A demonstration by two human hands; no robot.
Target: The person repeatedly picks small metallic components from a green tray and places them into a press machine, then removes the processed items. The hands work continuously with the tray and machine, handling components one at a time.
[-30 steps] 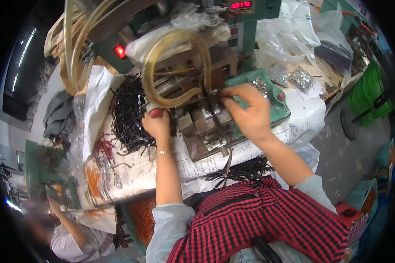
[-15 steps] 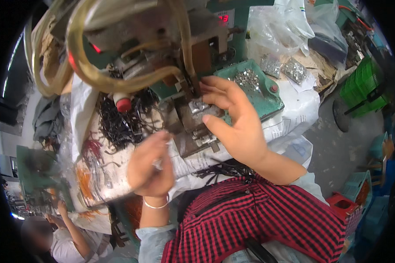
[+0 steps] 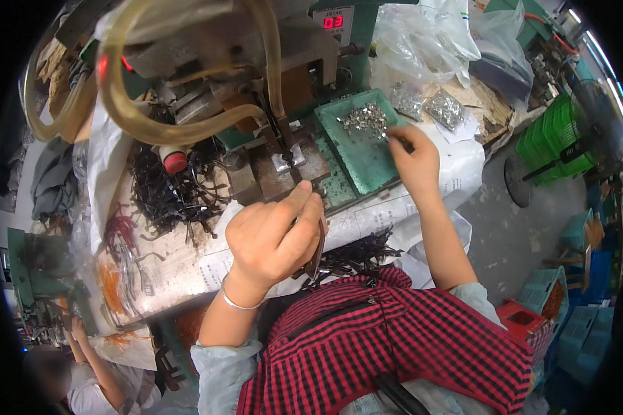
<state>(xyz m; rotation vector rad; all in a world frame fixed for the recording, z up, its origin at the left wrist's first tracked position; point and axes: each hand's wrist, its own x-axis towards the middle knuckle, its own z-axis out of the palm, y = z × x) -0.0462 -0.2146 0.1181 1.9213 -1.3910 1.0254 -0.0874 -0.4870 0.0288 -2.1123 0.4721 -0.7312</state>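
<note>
My left hand (image 3: pixel 273 235), with a bangle on its wrist, is closed in front of the press (image 3: pixel 291 131). It pinches a thin dark strap (image 3: pixel 321 242), part of which hangs below the fingers. The fingertips point at the metal die block (image 3: pixel 311 166), where a small shiny piece (image 3: pixel 288 159) lies under the press's narrow tool. Over the right edge of a green tray (image 3: pixel 374 169), my right hand (image 3: pixel 419 162) has thumb and finger together on a small shiny metal piece (image 3: pixel 385 136). Several similar metal pieces (image 3: pixel 364 119) are heaped in the tray.
Dark straps (image 3: pixel 169 180) are piled left of the press, beside a red button (image 3: pixel 176 162). More straps (image 3: pixel 367 252) lie at the table's near edge. Thick yellowish hoses (image 3: pixel 180 131) loop in front of the machine. Another person (image 3: pixel 104 377) works at the lower left.
My left hand has moved right and up to the die, with a dark strap now showing in it. From beside the die, my right hand has gone right to the tray and closed on a metal piece.
</note>
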